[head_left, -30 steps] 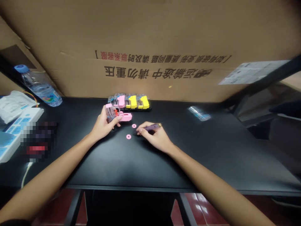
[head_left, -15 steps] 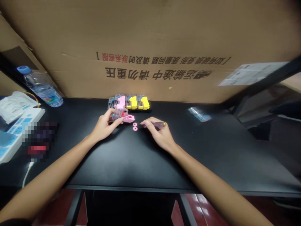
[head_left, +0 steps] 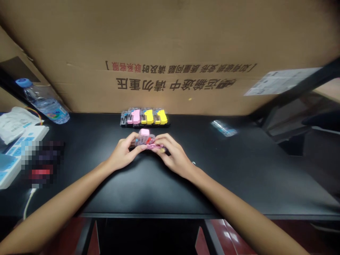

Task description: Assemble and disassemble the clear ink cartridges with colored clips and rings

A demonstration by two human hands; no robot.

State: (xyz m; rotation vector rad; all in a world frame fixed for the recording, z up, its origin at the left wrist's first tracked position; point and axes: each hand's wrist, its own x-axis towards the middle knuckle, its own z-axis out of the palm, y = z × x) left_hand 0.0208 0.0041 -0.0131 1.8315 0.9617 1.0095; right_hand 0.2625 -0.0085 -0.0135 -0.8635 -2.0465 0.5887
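A toy of clear and pink plastic [head_left: 144,137], with a red part inside, is held slightly above the table in my left hand [head_left: 124,150], thumb along its lower side. My right hand [head_left: 172,152] is closed at the toy's right side, its fingertips against the pink part [head_left: 152,146]. Tucked in the same hand is a small screwdriver [head_left: 163,150]; only its gold end shows clearly. The fingers hide the screwdriver's tip and some of the pink part.
Behind my hands stands a row of similar clear toys with pink and yellow parts [head_left: 147,117]. A clear packet [head_left: 224,128] lies to the right, and a small white piece [head_left: 193,163] by my right wrist. At left are a water bottle [head_left: 45,102] and a power strip [head_left: 23,152].
My left hand has moved right and nearer with the toy, which has turned. My right hand has come to the toy, and the screwdriver has swung back in its grip.
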